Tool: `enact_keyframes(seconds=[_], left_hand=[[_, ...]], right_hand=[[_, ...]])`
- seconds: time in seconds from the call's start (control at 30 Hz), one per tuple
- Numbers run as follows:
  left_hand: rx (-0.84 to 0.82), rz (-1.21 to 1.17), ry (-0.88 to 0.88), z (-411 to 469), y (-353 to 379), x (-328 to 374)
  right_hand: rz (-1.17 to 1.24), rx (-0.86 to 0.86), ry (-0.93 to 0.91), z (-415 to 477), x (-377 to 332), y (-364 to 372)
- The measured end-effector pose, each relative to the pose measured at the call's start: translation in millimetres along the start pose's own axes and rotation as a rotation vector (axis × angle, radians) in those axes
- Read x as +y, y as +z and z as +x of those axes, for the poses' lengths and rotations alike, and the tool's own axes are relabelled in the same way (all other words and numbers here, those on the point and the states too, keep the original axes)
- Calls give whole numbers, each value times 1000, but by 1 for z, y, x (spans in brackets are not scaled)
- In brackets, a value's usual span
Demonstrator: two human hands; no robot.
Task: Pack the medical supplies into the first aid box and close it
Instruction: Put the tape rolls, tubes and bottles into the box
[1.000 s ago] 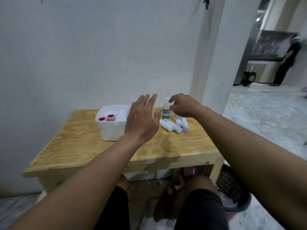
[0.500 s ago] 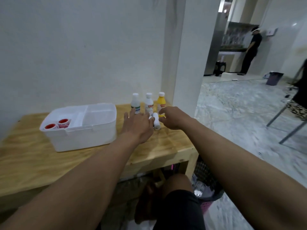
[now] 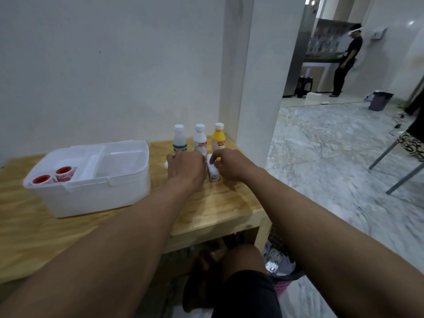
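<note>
The white first aid box [image 3: 128,182] stands open on the left of the wooden table [image 3: 218,210]. Two red-topped tape rolls [image 3: 54,176] lie in its left compartment. Behind my hands, three bottles stand in a row: a clear one [image 3: 179,140], a white one [image 3: 200,140] and a yellow one [image 3: 218,139]. My left hand [image 3: 185,169] lies palm down, its fingers curled over white bandage rolls, which it mostly hides. One bandage roll [image 3: 212,169] shows between my hands. My right hand [image 3: 229,166] pinches it from the right.
A wall runs behind the table, and a white pillar [image 3: 252,88] stands at its back right corner. The table's right edge is close to my right arm. A basket [image 3: 282,267] sits on the floor below it. Far right are chair legs [image 3: 390,161] and a standing person [image 3: 346,58].
My left hand has come down from the air, open, onto the bandage rolls and curled over them. My right hand has settled on the roll beside it. The view has swung right.
</note>
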State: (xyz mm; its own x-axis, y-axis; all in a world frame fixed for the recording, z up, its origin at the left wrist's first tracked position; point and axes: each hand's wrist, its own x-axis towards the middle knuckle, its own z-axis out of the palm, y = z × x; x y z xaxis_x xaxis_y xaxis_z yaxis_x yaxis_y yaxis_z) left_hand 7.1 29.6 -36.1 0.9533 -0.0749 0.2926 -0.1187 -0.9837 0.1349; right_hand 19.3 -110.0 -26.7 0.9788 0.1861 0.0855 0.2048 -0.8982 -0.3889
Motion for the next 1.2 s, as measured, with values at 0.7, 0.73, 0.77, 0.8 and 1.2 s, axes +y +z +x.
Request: enact_keyframes(seconds=[0.7, 0.73, 0.77, 0.8, 1.2], left_hand=[[129, -297, -250, 21, -12, 17], [143, -310, -249, 20, -18, 17], [160, -323, -245, 18, -25, 15], [176, -337, -244, 17, -33, 13], [159, -590, -415, -11, -130, -62]], right_hand=[[50, -8, 144, -18, -8, -33], [55, -5, 146, -20, -11, -36], [59, -2, 149, -21, -16, -40], [63, 4, 148, -22, -21, -44], [209, 52, 84, -29, -110, -79]])
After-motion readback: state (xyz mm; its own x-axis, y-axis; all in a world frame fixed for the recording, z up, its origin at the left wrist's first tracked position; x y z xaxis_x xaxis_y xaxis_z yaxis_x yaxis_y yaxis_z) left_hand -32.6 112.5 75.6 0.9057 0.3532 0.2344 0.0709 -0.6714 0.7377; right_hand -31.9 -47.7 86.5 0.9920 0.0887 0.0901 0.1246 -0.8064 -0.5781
